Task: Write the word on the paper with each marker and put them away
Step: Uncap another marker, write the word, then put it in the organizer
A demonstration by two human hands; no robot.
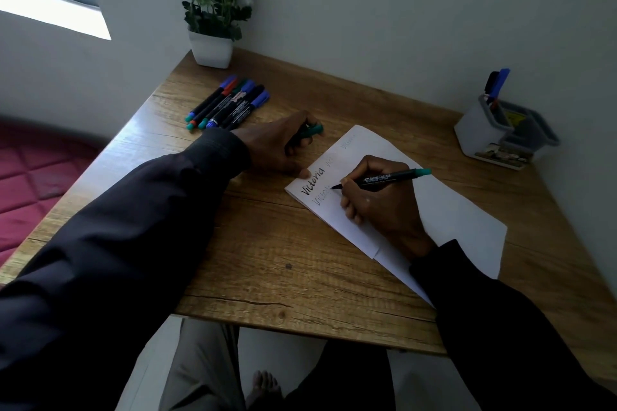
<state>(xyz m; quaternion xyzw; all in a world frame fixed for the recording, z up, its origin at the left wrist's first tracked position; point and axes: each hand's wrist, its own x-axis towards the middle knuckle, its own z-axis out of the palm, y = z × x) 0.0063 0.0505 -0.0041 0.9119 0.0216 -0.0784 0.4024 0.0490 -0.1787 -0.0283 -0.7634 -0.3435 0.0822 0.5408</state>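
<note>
Masking much of the paper [450, 210] under the right hand [377, 203] and its sleeve; only "Victoria" legible in bold, with fainter writing beside and below it too pale to read. Pinching the black marker [384, 178] between curled right-hand fingers, tip on the sheet at the second line, long axis near left-to-right, tip leftward, teal end rightward. Enclosing a teal cap [314, 130], mostly hidden, in the curled left hand [277, 147], thumb at the sheet's upper-left corner. Lying side by side near the plant pot [211, 49]: loose markers [227, 103], caps toward the wall. Holding two upright markers [499, 83], blue- and black-capped: white organizer [477, 133] at the far right of the table [267, 260]; other compartments indistinct.
</note>
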